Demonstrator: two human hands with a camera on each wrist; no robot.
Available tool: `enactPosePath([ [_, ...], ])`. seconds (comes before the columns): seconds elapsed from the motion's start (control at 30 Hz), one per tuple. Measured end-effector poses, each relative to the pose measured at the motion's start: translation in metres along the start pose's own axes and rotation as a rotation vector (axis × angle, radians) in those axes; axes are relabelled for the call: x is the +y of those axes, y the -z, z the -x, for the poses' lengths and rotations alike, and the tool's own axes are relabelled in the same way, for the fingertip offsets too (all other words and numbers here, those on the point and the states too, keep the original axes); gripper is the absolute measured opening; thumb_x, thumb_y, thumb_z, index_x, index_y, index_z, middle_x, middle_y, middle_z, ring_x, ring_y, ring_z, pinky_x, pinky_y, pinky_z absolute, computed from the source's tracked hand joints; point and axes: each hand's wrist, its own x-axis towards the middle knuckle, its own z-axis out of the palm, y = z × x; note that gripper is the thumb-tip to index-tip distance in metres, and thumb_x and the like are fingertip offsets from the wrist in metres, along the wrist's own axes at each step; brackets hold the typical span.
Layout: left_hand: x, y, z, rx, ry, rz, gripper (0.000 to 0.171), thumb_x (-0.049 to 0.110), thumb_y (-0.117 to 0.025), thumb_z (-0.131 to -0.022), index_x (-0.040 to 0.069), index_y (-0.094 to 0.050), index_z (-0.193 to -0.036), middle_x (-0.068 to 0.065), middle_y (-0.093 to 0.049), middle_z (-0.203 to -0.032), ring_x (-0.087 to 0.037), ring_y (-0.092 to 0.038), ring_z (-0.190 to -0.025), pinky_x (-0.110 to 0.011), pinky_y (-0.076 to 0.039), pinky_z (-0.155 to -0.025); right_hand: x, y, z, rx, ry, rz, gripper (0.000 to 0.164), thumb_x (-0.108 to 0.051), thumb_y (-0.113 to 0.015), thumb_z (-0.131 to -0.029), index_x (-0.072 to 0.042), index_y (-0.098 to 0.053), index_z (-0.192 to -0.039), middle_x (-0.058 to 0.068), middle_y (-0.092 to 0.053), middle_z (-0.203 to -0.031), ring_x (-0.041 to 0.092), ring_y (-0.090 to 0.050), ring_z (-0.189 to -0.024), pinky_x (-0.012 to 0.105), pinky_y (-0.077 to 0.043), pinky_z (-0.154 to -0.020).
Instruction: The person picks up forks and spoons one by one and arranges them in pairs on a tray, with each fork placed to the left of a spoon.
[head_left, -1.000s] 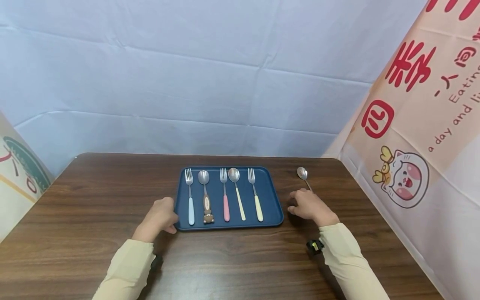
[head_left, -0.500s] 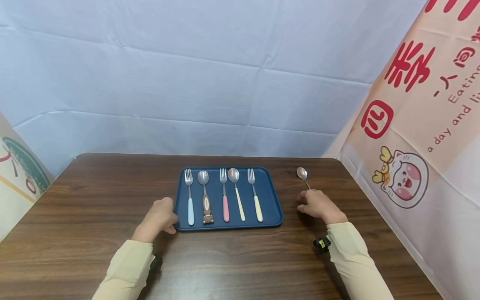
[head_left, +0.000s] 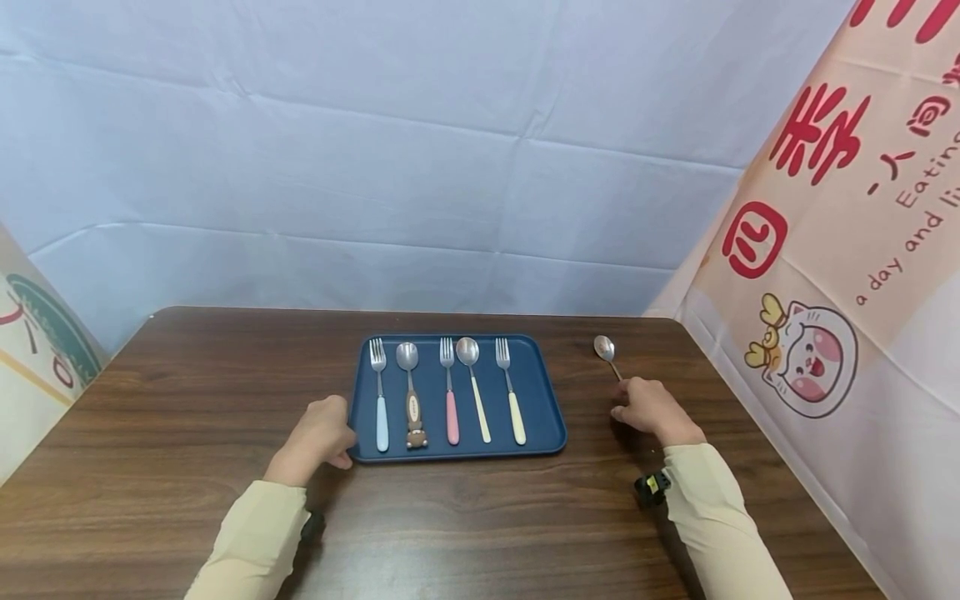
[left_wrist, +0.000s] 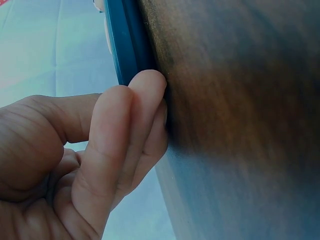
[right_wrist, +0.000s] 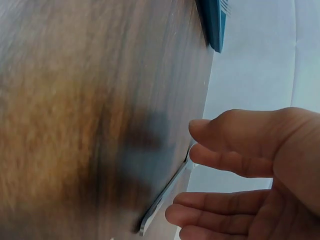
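A dark blue tray (head_left: 546, 408) lies on the wooden table, and my left hand (head_left: 318, 433) grips its near left edge between thumb and fingers. In the left wrist view the fingertips overlap the tray's rim (left_wrist: 122, 47). My right hand (head_left: 654, 408) is just right of the tray, over the handle of a loose metal spoon (head_left: 604, 347). From the right wrist, thumb and index finger (right_wrist: 217, 160) are slightly apart above the spoon handle (right_wrist: 162, 195), with nothing between them. The far part of the spoon is hidden there.
On the tray, side by side, lie a blue-handled fork (head_left: 382, 425), a bear-handled spoon (head_left: 413, 408), a pink-handled fork (head_left: 452, 417), a cream-handled spoon (head_left: 480, 408) and a yellow-handled fork (head_left: 516, 417). Pale cloth (head_left: 375, 167) hangs behind the table; a printed cloth (head_left: 810, 267) hangs at right.
My right hand has moved right, away from the tray and along to the loose spoon's handle. The left hand, tray and cutlery stay put.
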Motion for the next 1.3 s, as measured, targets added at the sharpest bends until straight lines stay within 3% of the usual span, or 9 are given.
enactPosePath([
  [0.17,0.000,0.001,0.001,-0.003,0.007,0.005,0.007,-0.010,-0.052,-0.073,-0.007,-0.053,-0.080,-0.007,-0.056,-0.048,-0.013,-0.059,-0.040,-0.028,-0.050,-0.051,0.006,0.001,0.000,0.005,-0.026,-0.023,0.037,-0.008,-0.064,-0.083,0.013,-0.056,-0.112,0.030,-0.058,-0.104,0.039,-0.059,-0.089,0.050,-0.047,-0.072],
  [0.3,0.000,0.001,0.001,-0.008,0.013,0.006,0.007,-0.010,-0.052,-0.074,-0.008,-0.053,-0.081,-0.008,-0.056,-0.049,-0.014,-0.059,-0.040,-0.028,-0.050,-0.051,0.009,0.002,0.000,0.001,-0.034,-0.034,0.035,-0.007,-0.064,-0.082,0.013,-0.055,-0.109,0.024,-0.060,-0.093,0.033,-0.058,-0.079,0.048,-0.046,-0.068],
  [0.47,0.000,0.001,0.000,-0.011,0.013,-0.001,0.008,-0.009,-0.053,-0.074,-0.008,-0.053,-0.082,-0.008,-0.056,-0.049,-0.014,-0.059,-0.041,-0.028,-0.050,-0.052,0.014,0.003,-0.001,-0.010,-0.055,-0.026,0.023,-0.006,-0.063,-0.081,0.009,-0.054,-0.097,0.012,-0.053,-0.074,0.025,-0.049,-0.065,0.042,-0.041,-0.060],
  [0.7,0.000,0.000,-0.001,-0.010,0.009,-0.004,0.009,-0.009,-0.052,-0.074,-0.009,-0.053,-0.083,-0.008,-0.056,-0.050,-0.014,-0.059,-0.041,-0.028,-0.050,-0.051,0.021,0.003,-0.005,-0.016,-0.064,0.021,0.004,0.002,-0.055,-0.078,0.001,-0.052,-0.081,0.010,-0.050,-0.072,0.026,-0.046,-0.064,0.039,-0.037,-0.058],
  [0.93,0.002,0.001,-0.001,-0.016,0.015,-0.013,0.009,-0.009,-0.052,-0.074,-0.008,-0.053,-0.083,-0.009,-0.057,-0.052,-0.014,-0.060,-0.042,-0.028,-0.050,-0.052,0.028,-0.001,-0.008,0.017,-0.061,0.050,0.021,0.009,-0.048,-0.074,-0.008,-0.042,-0.063,0.007,-0.043,-0.064,0.023,-0.041,-0.059,0.035,-0.034,-0.054],
  [1.13,0.002,0.001,-0.001,-0.015,0.018,-0.011,0.009,-0.009,-0.052,-0.074,-0.009,-0.053,-0.083,-0.009,-0.057,-0.053,-0.014,-0.060,-0.042,-0.027,-0.050,-0.050,0.029,-0.001,-0.010,0.014,-0.071,0.021,0.019,0.010,-0.048,-0.071,-0.006,-0.043,-0.064,0.007,-0.044,-0.063,0.023,-0.042,-0.057,0.033,-0.033,-0.052],
  [1.3,0.001,0.001,-0.001,-0.012,0.012,-0.009,0.009,-0.009,-0.052,-0.074,-0.008,-0.053,-0.083,-0.009,-0.057,-0.052,-0.013,-0.060,-0.042,-0.027,-0.050,-0.050,0.027,-0.002,-0.009,-0.012,-0.097,-0.025,0.012,0.009,-0.050,-0.071,0.001,-0.046,-0.078,0.011,-0.048,-0.069,0.026,-0.045,-0.060,0.035,-0.036,-0.053],
])
